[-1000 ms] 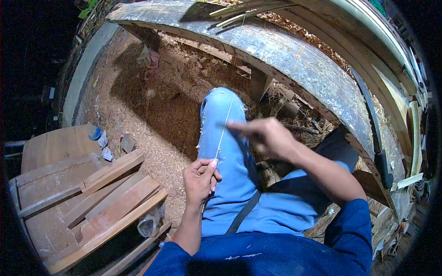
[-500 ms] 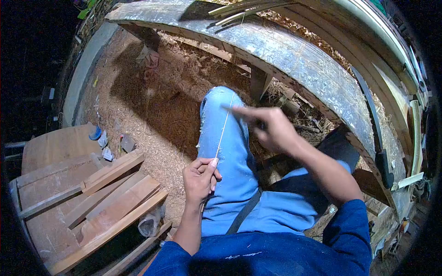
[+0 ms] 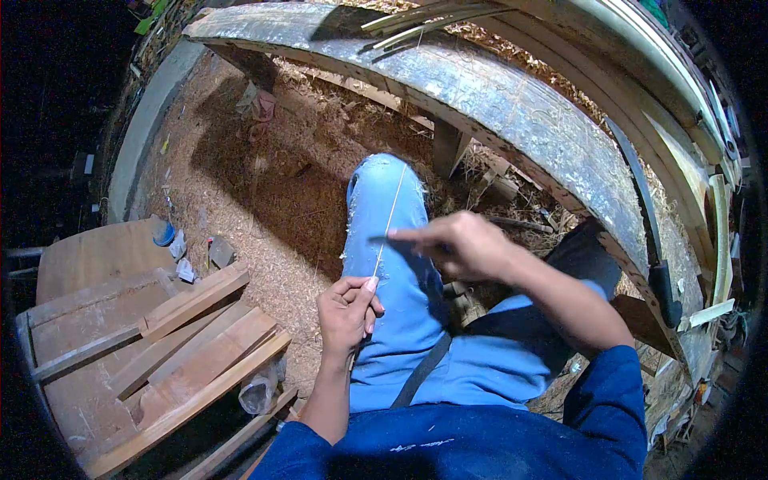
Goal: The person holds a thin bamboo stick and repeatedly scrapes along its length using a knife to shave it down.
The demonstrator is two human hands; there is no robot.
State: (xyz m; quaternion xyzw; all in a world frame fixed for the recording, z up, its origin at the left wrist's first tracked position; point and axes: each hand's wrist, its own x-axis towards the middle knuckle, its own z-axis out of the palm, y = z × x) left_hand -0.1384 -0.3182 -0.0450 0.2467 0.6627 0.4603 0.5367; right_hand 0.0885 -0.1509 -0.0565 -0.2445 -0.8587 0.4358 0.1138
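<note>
Beside a weathered plank bench (image 3: 512,104), a person's left hand (image 3: 344,316) pinches 1 slender stick (image 3: 394,205) between thumb and forefinger, above a denim-clad leg (image 3: 370,196). The right hand (image 3: 468,246) points its forefinger at the stick, remaining fingers curled; blur makes it hard to tell whether they grip anything. The stick looks already thinned; what shaping is left does not show. Shavings (image 3: 228,228) litter shadowed ground; timber (image 3: 210,348) lies at left.

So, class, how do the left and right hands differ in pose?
The left hand pinches the thin strip between thumb and fingers; the right hand stretches out its index finger. The left hand is lower in the picture, the right hand higher. Both are bare.
</note>
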